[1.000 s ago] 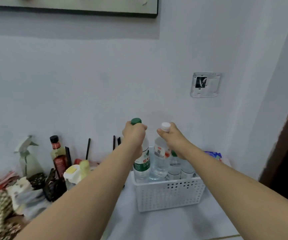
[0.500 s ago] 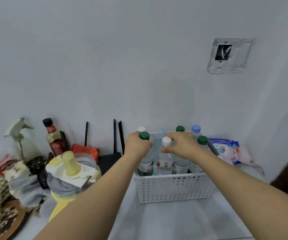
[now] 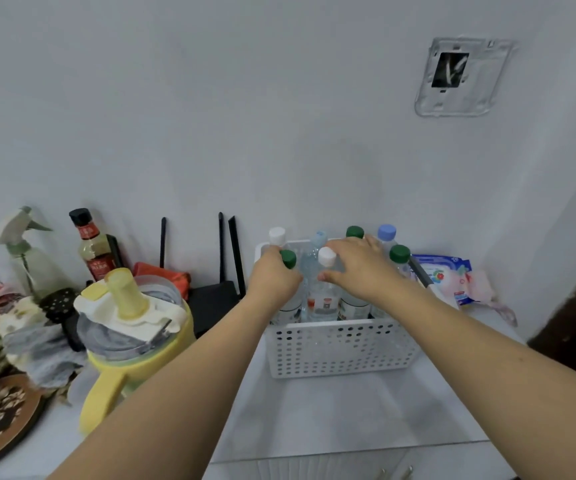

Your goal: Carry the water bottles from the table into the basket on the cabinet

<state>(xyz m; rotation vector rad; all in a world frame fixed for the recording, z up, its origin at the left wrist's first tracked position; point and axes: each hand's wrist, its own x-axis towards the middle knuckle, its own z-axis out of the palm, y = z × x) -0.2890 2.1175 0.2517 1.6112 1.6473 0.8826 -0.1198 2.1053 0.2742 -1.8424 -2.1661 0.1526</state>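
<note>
At nine o'clock stands a yellow jug [image 3: 130, 344], a spray bottle [image 3: 23, 251] and a sauce bottle [image 3: 92, 247] behind it. The left hand [image 3: 272, 278] grips the green-capped bottle [image 3: 288, 259] by its neck; at its three o'clock the right hand [image 3: 359, 268] pinches the white-capped bottle [image 3: 326, 258]. Both bottles stand upright inside the white basket [image 3: 342, 351] on the cabinet top [image 3: 331, 420], with other bottles behind them, wipes pack [image 3: 442, 275] further right

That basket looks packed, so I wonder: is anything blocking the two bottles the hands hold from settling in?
Nothing visible does. The green-capped bottle in the left hand and white-capped bottle in the right hand already stand inside the white perforated plastic basket.
</note>
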